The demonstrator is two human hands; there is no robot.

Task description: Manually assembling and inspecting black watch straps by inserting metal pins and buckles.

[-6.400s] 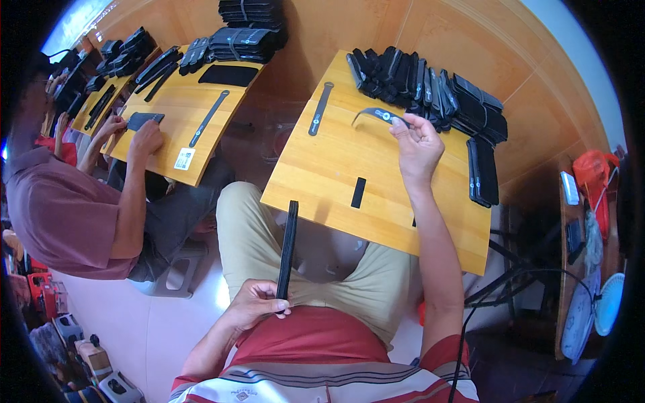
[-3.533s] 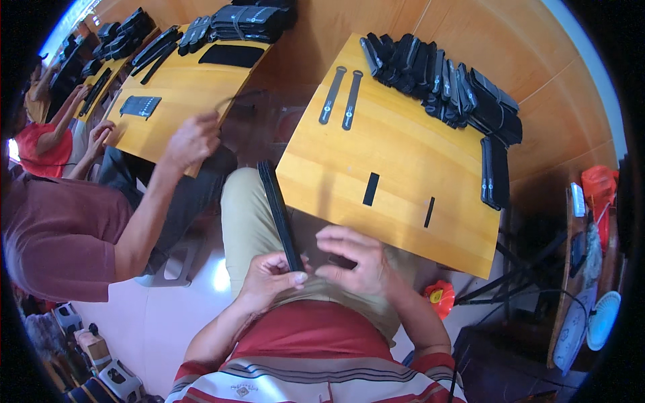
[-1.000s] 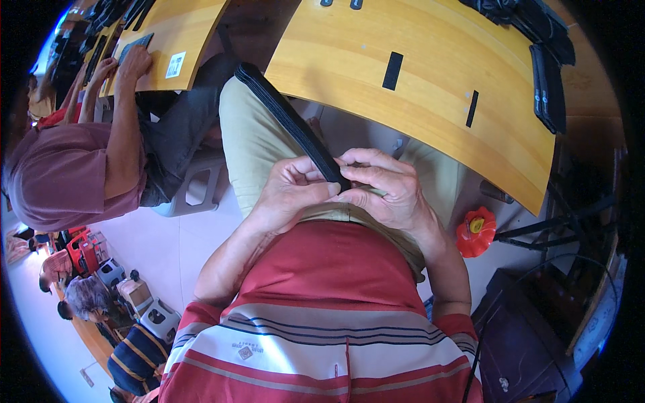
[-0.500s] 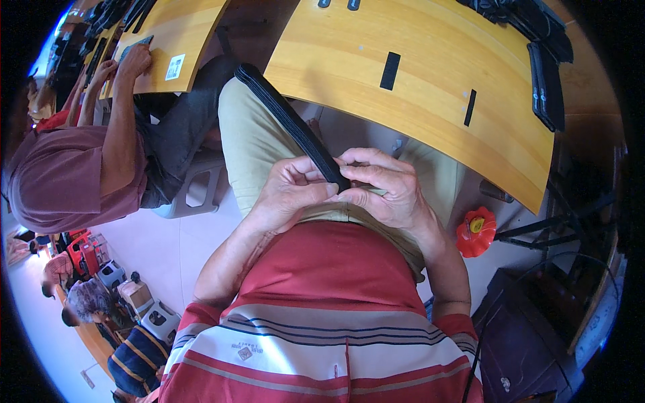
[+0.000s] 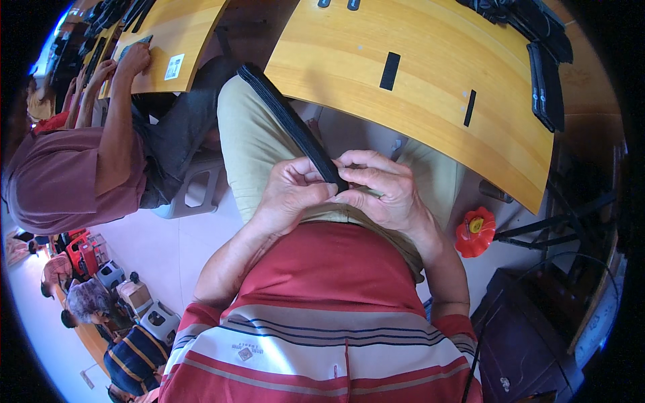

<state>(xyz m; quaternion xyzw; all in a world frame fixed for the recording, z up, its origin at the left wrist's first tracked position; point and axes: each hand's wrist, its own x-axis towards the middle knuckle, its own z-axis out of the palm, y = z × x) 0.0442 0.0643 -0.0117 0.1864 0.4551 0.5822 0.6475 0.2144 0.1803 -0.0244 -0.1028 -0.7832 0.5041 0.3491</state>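
Head view, black strap bundle: we have the long layered black strap bundle over our lap, slanting from our fingers up and left, its far end above our left knee.
Left hand: our left hand pinches the near end, thumb pressed on top.
Right hand: our right hand brings thumb and fingertips to that same end, fingers bent; we cannot tell whether they grip it or only touch it.
Lap: tan trousers lie under the work, below our red striped shirt.
Our table: ahead stands a yellow wooden table with 2 black patches well apart, dark folded pieces along its right edge, and 2 strap ends cut off by the upper rim.
Floor: red flower-shaped object, yellow in the centre, right of our knees.
Left neighbour: 1 seated co-worker presses a grey piece on another table.
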